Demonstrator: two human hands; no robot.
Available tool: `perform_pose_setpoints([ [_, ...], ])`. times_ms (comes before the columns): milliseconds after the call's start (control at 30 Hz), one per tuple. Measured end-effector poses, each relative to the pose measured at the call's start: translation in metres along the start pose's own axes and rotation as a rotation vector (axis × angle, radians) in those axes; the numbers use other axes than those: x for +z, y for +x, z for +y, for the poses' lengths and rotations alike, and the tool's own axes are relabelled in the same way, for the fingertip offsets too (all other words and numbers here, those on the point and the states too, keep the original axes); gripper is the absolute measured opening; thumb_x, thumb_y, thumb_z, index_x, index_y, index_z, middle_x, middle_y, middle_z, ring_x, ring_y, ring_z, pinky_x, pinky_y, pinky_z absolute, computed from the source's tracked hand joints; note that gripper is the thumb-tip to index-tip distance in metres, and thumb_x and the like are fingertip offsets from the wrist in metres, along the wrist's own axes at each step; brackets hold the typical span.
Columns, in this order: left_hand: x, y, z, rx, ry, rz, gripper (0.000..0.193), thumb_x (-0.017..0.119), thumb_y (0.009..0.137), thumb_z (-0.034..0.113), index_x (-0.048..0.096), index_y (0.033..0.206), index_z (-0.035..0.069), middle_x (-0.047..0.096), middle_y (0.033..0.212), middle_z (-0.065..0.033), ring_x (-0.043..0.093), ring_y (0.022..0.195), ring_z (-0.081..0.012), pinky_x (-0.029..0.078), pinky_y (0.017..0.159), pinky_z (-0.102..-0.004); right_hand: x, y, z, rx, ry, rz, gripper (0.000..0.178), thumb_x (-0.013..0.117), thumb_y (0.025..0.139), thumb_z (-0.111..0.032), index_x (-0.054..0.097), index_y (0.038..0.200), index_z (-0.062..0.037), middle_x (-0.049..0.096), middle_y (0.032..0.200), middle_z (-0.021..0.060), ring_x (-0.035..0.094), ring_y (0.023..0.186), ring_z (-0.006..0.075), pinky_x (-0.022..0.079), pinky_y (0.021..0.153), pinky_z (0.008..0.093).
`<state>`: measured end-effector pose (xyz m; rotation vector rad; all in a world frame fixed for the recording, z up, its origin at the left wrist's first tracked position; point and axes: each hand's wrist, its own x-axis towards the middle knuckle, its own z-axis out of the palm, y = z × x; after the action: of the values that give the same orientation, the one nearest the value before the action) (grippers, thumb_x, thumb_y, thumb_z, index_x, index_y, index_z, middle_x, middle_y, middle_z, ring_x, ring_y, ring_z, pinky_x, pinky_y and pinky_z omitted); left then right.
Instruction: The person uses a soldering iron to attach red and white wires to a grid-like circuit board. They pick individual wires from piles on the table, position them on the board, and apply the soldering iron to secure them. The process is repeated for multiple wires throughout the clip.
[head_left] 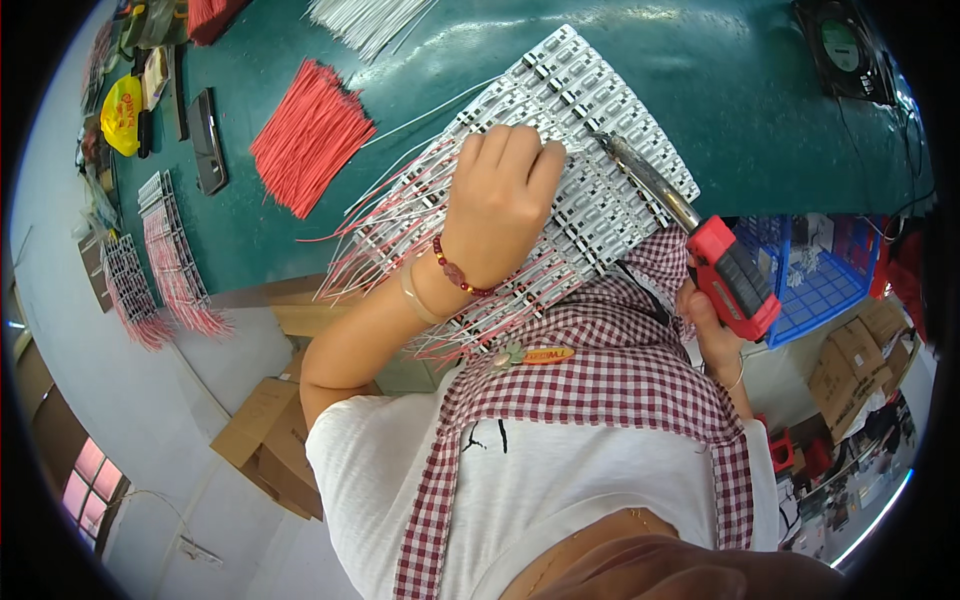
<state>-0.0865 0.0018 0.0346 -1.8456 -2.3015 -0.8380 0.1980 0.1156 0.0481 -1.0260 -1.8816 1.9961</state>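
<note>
A white short-sleeved shirt (370, 460) is worn under a maroon-and-white checked apron (600, 402); the left wrist (433, 281) is ringed by a dark-red beaded bracelet (455, 274).

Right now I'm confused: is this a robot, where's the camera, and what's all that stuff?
No robot here, just a person wearing the camera on their head. It looks down, and its fisheye lens bends straight edges. The right hand holds a red-and-black soldering iron, its metal end over a panel of small grey modules. The left hand curls over that panel too; what its fingertips touch is hidden. On the green table lie a bundle of red wires, some white wires and a smartphone.
</note>
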Motion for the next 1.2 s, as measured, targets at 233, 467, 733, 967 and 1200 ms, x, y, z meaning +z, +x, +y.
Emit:
perform_pose_setpoints([
  [233,0.006,-0.004,0.005,-0.012,-0.037,-0.024,0.025,0.063,0.073,0.000,0.066,0.097,0.003,0.047,0.076,-0.0060,0.049,0.070,-0.0223,0.039,0.064,-0.0351,-0.005,-0.005,0.014,-0.049,-0.237,-0.040,0.034,0.062,0.094,-0.019,0.055,0.117,0.0046,0.057,0.074,0.0040,0.050,0.063,0.0103,0.041,0.058,0.0252],
  [467,0.006,-0.003,0.006,-0.015,-0.033,-0.044,0.025,0.063,0.072,-0.001,0.066,0.097,0.003,0.047,0.076,-0.0061,0.050,0.071,-0.0221,0.039,0.064,-0.0347,-0.009,-0.003,0.017,-0.098,-0.421,-0.053,0.024,0.065,0.090,-0.016,0.060,0.105,0.0012,0.059,0.074,0.0040,0.053,0.063,0.0121,0.042,0.058,0.0264],
  [733,0.007,-0.004,0.005,-0.017,-0.028,-0.038,0.024,0.063,0.072,-0.001,0.066,0.096,0.004,0.045,0.075,-0.0062,0.049,0.070,-0.0224,0.039,0.064,-0.0353,-0.004,-0.004,0.010,0.016,-0.247,0.035,0.016,0.072,0.081,-0.010,0.069,0.095,-0.0024,0.067,0.079,0.0071,0.063,0.067,0.0168,0.049,0.062,0.0298],
  [967,0.009,-0.005,0.005,-0.005,-0.008,-0.033,0.024,0.063,0.072,0.000,0.066,0.096,0.003,0.046,0.075,-0.0059,0.050,0.070,-0.0217,0.039,0.064,-0.0344,-0.006,-0.008,0.019,-0.005,-0.388,0.041,0.019,0.073,0.082,-0.013,0.070,0.099,-0.0051,0.069,0.086,0.0062,0.065,0.076,0.0195,0.048,0.072,0.0324],
  [1200,0.009,-0.005,0.005,0.002,-0.019,-0.027,0.025,0.062,0.072,0.000,0.066,0.096,0.003,0.046,0.075,-0.0056,0.050,0.070,-0.0214,0.039,0.064,-0.0342,-0.007,-0.003,0.023,-0.039,-0.391,0.024,0.022,0.074,0.079,-0.011,0.069,0.099,-0.0050,0.068,0.086,0.0064,0.065,0.074,0.0223,0.048,0.067,0.0329],
])
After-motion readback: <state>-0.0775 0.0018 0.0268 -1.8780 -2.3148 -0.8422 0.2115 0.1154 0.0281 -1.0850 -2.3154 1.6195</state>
